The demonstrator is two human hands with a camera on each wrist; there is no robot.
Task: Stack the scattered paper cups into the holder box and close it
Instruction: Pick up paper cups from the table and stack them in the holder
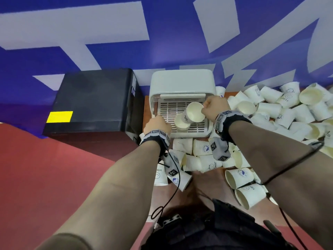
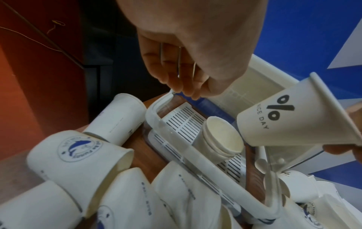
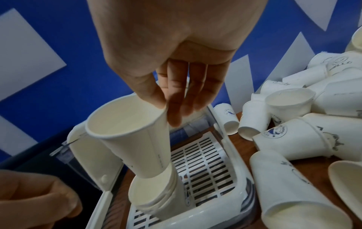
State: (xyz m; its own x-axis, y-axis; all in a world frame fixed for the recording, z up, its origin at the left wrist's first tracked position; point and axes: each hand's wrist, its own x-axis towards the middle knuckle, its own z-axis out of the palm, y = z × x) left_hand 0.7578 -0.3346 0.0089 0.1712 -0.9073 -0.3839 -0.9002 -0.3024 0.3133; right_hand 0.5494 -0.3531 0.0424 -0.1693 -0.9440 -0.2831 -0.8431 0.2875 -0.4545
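Currently early stage. Right hand (image 1: 214,107): grip pinching paper cup (image 3: 127,133) at rim, base just above short nested stack (image 3: 156,193) inside holder box (image 1: 180,82). Left hand (image 1: 156,125): grip curled on raised clear lid edge (image 2: 164,99). Remaining: scattered cups (image 1: 281,109) across desk (image 3: 248,147); lid unclosed.

The open white plastic holder box (image 1: 182,105) stands against the blue-and-white wall (image 1: 162,33), a black box-shaped unit (image 1: 90,101) just left of it, scattered white paper cups (image 1: 270,109) heaped right of and before it, a short nested stack of white paper cups (image 1: 182,123) lying on its slotted floor.
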